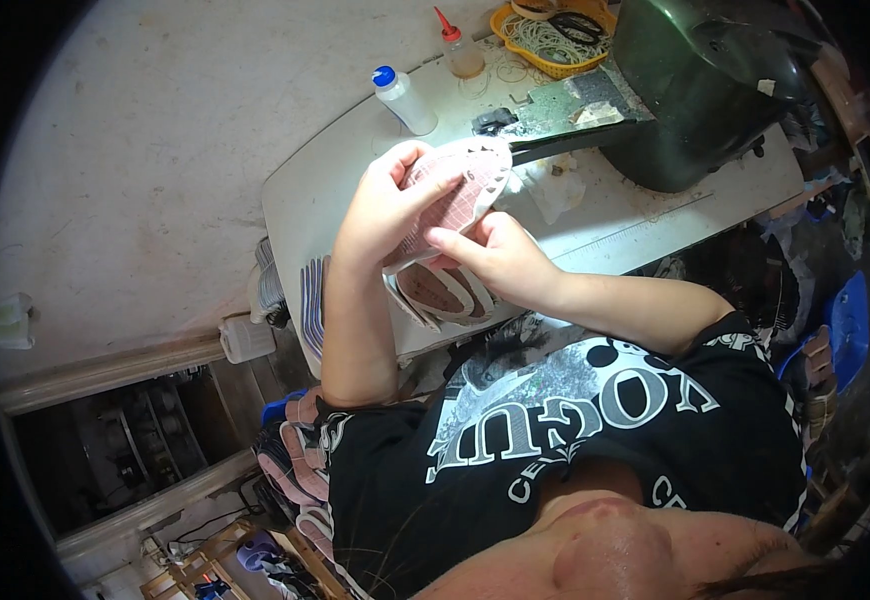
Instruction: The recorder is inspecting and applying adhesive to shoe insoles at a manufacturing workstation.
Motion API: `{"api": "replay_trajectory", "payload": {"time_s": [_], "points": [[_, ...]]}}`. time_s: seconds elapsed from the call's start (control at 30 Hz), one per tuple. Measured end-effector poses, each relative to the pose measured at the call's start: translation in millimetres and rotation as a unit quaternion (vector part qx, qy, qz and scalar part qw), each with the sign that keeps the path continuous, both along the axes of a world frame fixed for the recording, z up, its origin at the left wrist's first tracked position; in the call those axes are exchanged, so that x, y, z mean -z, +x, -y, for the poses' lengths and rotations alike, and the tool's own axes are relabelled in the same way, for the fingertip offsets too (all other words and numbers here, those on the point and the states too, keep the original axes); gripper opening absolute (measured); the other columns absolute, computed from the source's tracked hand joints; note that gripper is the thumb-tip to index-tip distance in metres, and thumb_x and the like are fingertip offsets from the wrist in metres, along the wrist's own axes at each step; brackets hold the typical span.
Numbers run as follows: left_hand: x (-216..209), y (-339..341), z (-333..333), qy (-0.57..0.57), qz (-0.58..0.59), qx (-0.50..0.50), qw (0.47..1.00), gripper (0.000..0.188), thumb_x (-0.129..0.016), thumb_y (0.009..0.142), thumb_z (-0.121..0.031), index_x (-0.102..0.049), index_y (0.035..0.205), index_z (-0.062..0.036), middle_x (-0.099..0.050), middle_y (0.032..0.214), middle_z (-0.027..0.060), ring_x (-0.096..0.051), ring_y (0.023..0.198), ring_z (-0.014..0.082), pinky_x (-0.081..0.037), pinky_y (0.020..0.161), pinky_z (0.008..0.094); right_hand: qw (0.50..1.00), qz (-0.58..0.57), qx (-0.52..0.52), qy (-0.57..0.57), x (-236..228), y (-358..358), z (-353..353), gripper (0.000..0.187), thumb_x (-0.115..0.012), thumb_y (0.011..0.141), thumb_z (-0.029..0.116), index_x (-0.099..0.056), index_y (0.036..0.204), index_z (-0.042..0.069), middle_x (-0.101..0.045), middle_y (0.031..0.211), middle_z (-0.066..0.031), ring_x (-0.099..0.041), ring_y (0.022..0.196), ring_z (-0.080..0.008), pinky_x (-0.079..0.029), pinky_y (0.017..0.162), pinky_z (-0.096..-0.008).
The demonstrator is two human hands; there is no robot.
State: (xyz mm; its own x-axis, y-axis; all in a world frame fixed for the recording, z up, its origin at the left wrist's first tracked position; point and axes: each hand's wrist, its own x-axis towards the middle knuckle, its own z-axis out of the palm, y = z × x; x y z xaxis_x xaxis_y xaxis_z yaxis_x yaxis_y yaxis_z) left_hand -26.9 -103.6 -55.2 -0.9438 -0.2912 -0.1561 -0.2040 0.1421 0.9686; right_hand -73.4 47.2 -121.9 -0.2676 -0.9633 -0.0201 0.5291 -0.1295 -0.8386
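Observation:
Above the near left part of the white table (575, 235), both my hands hold one insole-shaped pink shoe piece (450, 205) with a gridded face and a white rim. Dark notches or stitches run along the rim at its far end. My left hand (392, 195) is closed round the left side, its thumb lying across the pink face. At the near right edge, my right hand (500, 258) pinches the piece, thumb on top. The fingers beneath it are mostly hidden. Just below the hands, brown-faced sole-shaped pieces (435, 290) lie at the table's near edge.
A dark green sewing machine (675, 110) stands right of my hands, its arm reaching toward them. Beyond are a blue-capped white bottle (410, 105), a red-nozzled bottle (464, 58) and a yellow basket (552, 68) of cord. Pink shoe pieces (290, 465) are piled by my left side.

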Motion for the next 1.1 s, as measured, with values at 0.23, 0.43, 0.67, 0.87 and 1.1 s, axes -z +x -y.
{"api": "replay_trajectory", "payload": {"time_s": [0.23,0.43,0.67,0.87,1.1], "points": [[10.7,-9.6,40.0,0.146,0.098,0.032,0.984,0.023,-0.067,0.086,-0.021,-0.058,0.095,-0.0027,-0.062,0.090,0.0014,-0.056,0.079,0.0068,-0.046,0.072,0.0213,0.993,0.082,0.086,-0.007,7.5,15.2,25.3,0.043,-0.051,0.095,0.038,-0.056,0.111,-0.002,-0.063,0.102,-0.0098,-0.061,0.093,-0.0135,-0.048,0.085,-0.0283],[26.9,-30.1,64.0,0.089,0.121,0.090,0.984,0.029,-0.072,0.081,-0.028,-0.061,0.096,-0.0059,-0.064,0.084,-0.0005,-0.057,0.075,0.0066,-0.044,0.070,0.0210,0.959,0.244,0.137,-0.033,12.7,-2.5,21.5,0.041,-0.036,0.102,0.034,-0.049,0.119,-0.001,-0.060,0.113,-0.0142,-0.060,0.106,-0.0204,-0.046,0.096,-0.0360],[32.0,-36.9,65.9,0.095,0.167,0.119,0.974,0.030,-0.071,0.083,-0.028,-0.064,0.096,-0.0023,-0.066,0.084,0.0015,-0.058,0.075,0.0074,-0.046,0.070,0.0220,0.968,0.214,0.132,0.004,23.8,-14.8,15.4,0.035,-0.047,0.099,0.027,-0.056,0.112,-0.004,-0.063,0.108,-0.0136,-0.063,0.100,-0.0194,-0.050,0.092,-0.0335],[7.6,-39.7,54.9,0.049,0.213,0.117,0.969,0.031,-0.067,0.087,-0.028,-0.062,0.096,0.0009,-0.065,0.087,0.0035,-0.058,0.078,0.0080,-0.048,0.071,0.0234,0.970,0.207,0.129,0.007,21.8,-21.0,10.5,0.035,-0.049,0.098,0.026,-0.058,0.109,-0.005,-0.064,0.106,-0.0152,-0.064,0.097,-0.0198,-0.051,0.090,-0.0331],[14.3,-38.9,71.3,-0.119,0.213,0.178,0.953,0.033,-0.063,0.090,-0.031,-0.060,0.090,0.0020,-0.059,0.080,0.0029,-0.051,0.073,0.0087,-0.045,0.065,0.0257,0.978,0.194,0.068,0.032,17.7,-22.1,14.4,0.035,-0.050,0.097,0.025,-0.058,0.108,-0.008,-0.064,0.105,-0.0159,-0.065,0.097,-0.0212,-0.052,0.088,-0.0306]]}}
